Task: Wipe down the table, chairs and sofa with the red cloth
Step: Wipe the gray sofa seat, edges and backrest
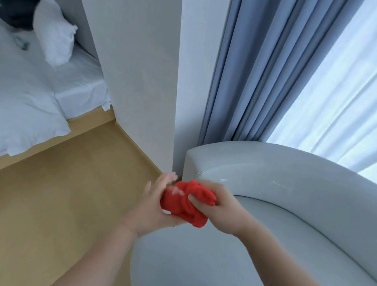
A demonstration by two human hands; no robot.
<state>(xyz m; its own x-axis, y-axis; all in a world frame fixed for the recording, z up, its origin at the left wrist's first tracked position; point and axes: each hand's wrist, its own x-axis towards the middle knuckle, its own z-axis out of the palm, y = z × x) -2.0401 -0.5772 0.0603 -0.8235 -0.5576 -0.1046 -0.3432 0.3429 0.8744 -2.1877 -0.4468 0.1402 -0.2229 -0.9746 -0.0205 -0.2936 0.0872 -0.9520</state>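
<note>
The red cloth (186,202) is bunched into a wad between both hands, above the left end of a pale grey curved sofa (291,196). My right hand (217,207) grips the cloth from the right with curled fingers and thumb. My left hand (153,204) lies under and against the cloth's left side, fingers stretched out straight. The sofa's rounded backrest runs from the wall corner to the right, with its seat below my forearms. No table or chairs are in view.
A white wall corner (156,84) stands just behind the sofa's left end. Blue-grey curtains (256,69) and a sheer white curtain (349,92) hang behind the sofa. A bed with white bedding (24,98) and a pillow (54,30) is at the left, across tan flooring (54,200).
</note>
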